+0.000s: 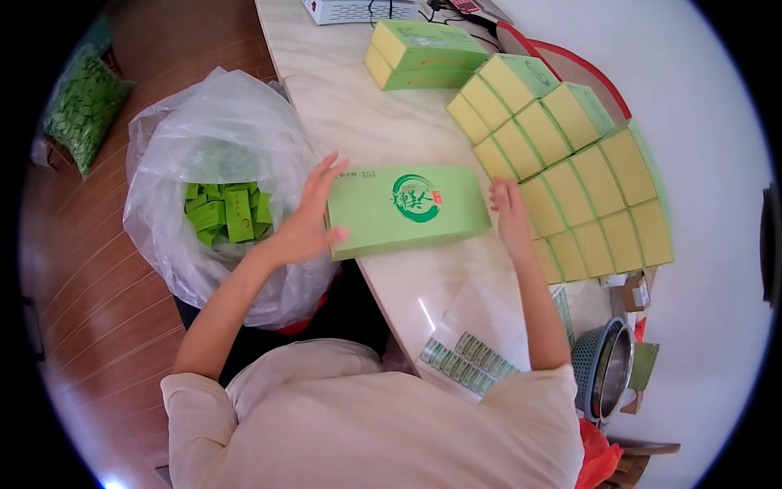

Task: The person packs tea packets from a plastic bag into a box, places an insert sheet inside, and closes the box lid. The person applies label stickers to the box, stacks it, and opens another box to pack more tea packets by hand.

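One green box (pixel 407 208) is lying between your two hands, its logo face turned upward. Its long axis is running across in front of you, from your left hand (pixel 308 224) toward your right hand (pixel 511 213). Your left hand is sitting nearer, open, with fingers and thumb spreading around the left end; your right hand is resting just beside the right end, open with the fingers loosely bending. Neither is gripping firmly, and you cannot tell whether the right fingertips are touching the cardboard. The box's near left corner is jutting past the edge of the table (pixel 322 110).

Beyond your right hand, more than a dozen boxes (pixel 588 194) are standing in a stack, yellow ends showing; overlap is keeping the exact count unclear. Ahead of both hands, two more boxes (pixel 423 55) are lying one on the other.

Left of your left hand, one clear bag (pixel 163 212) is holding many green packets (pixel 238 216), too jumbled for counting. A second bag (pixel 85 114) is lying farther left. Nearer you than your right hand, sticker sheets (pixel 466 365) are lying flat, and farther right one blue colander (pixel 588 367) is standing against one metal bowl (pixel 617 373).
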Motion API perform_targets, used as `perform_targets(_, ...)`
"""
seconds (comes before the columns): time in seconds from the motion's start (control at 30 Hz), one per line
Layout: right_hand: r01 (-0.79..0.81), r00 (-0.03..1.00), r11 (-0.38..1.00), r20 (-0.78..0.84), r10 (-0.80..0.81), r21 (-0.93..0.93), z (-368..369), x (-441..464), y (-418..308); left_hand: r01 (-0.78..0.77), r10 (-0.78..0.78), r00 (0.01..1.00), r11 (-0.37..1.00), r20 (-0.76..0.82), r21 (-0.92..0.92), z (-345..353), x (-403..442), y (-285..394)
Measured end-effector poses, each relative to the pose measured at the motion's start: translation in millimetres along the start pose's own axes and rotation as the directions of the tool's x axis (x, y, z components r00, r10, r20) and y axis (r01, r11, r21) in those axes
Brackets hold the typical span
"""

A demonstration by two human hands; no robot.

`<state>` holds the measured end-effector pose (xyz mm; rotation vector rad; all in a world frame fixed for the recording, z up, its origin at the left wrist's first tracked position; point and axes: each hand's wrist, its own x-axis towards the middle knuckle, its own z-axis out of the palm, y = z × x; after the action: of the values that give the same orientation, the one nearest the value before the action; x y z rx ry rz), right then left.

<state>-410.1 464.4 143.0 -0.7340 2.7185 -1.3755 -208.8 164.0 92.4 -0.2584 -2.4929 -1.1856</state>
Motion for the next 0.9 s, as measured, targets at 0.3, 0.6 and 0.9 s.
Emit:
perform_targets(0.3,-0.083,0.990,0.996,-0.113,0.087,0.040,17.4,-97.7,21.3,0.139,-0.345,0.891,0.826,-0.295,-0.546,67.6,21.0,-11.6)
perform_targets(0.6,-0.158,0.949,0.985,-0.287,0.132,-0.066,28.6,-107.7,22.8,0.154,-0.359,0.897,0.801,-0.259,-0.579,64.7,16.7,-9.7)
perform_targets(0.9,0.017,0.953,0.991,-0.301,0.025,0.136,44.8,-132.1,17.1,0.333,-0.421,0.907,0.724,-0.005,-0.604,20.0,14.1,-15.0)
